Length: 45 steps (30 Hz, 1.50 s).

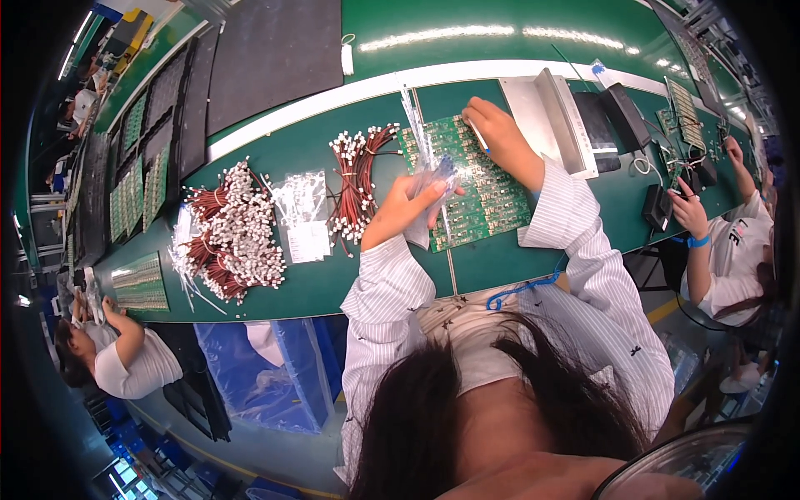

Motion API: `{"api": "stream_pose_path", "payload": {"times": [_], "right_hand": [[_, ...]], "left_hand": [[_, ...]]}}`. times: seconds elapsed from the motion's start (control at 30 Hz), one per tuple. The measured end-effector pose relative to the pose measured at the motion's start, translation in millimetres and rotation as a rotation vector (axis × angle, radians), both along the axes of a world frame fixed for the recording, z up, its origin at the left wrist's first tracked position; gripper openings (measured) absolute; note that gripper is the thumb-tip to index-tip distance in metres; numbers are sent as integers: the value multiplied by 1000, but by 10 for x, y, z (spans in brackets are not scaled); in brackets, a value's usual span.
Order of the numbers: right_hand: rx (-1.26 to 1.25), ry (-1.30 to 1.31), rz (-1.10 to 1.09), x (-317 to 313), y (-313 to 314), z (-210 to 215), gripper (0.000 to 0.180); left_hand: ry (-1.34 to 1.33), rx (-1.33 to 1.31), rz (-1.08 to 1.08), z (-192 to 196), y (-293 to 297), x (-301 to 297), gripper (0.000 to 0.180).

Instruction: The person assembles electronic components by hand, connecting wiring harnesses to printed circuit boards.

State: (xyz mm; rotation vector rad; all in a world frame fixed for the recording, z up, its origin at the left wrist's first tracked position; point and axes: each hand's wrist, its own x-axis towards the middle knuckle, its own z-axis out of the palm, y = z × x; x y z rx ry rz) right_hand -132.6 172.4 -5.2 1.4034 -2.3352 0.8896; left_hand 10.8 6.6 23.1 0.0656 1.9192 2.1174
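Left fingers (433, 191) hold a clear plastic bag (445, 172) over the green circuit board's (487, 200) left edge, right fingers (480, 108) a white stick (478, 137).

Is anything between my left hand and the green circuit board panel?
Yes: the clear plastic bag in your left hand is over the left part of the green circuit board panel; whether they touch is unclear.

2 loose, thin-striped white sleeves (575, 218) with small black motifs (636, 350), plus a blue cord (523, 289) in front
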Motion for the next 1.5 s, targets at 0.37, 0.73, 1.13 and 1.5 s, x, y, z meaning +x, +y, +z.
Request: {"api": "stream_pose_path", "payload": {"times": [0.37,0.73,1.13,1.5], "right_hand": [[28,8,-17,-14,5,-23,33],[-42,-63,-66,-14,-11,-38,13],[-260,-315,-296,177,-8,268,13],[-340,-750,188,528,20,593,16]], "left_hand": [[-7,17,-13,-13,-9,-2,37],[7,12,20,-35,-9,9,38],[24,-13,-1,4,-31,14,38],[3,-61,-32,-102,4,-33,40]]}}
